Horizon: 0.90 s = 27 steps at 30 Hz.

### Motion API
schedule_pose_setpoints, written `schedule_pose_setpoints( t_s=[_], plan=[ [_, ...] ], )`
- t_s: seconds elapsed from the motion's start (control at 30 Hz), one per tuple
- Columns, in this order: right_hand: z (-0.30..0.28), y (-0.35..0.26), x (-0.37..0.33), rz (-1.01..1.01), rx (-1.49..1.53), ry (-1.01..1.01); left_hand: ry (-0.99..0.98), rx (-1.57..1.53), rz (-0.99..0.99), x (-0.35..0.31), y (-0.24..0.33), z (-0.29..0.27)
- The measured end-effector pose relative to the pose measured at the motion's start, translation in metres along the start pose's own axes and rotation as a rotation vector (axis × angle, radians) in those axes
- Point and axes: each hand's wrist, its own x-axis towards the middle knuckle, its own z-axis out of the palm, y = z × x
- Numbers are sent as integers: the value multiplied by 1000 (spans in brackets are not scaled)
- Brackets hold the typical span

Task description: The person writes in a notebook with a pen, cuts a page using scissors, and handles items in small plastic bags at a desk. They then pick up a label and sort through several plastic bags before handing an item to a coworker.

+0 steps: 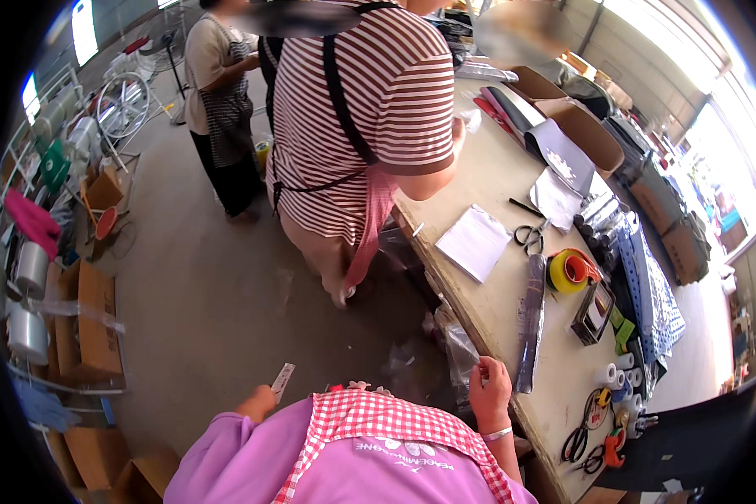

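Observation:
My left hand (259, 403) is out to the left, closed on one end of a small white printed tag (284, 380) that points up and away from me. My right hand (490, 393) is by the near stretch of the table's edge, its fingers pinched at the side of a clear plastic bag (459, 351). The bag hangs limp beside the tabletop (462, 307). On the table just right of this hand lies a long roll in dark, shiny film (531, 323).
A person in a striped shirt (361, 109) stands ahead at the table; another person (218, 101) is farther left. Scissors (529, 238), white sheets (474, 243), yellow tape (568, 270), a black tray (594, 312) and more scissors (575, 443) lie on the table. Cardboard boxes (101, 319) line the left.

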Motion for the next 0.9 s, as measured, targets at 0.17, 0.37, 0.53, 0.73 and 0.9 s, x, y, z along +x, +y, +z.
schedule_pose_setpoints(
  t_s=[0.17,0.37,0.53,0.73,0.9],
  plan=[
    [-14,16,-5,55,-20,150,-47,88,107,16,43,-13],
    [-35,34,41,26,87,305,-42,251,278,55,98,0],
    [-90,1,92,51,493,369,12,195,361,41,160,-2],
    [-130,-4,106,-264,575,305,59,144,457,16,192,9],
    [-103,73,76,16,340,365,149,192,791,-41,256,-5]
  ],
)
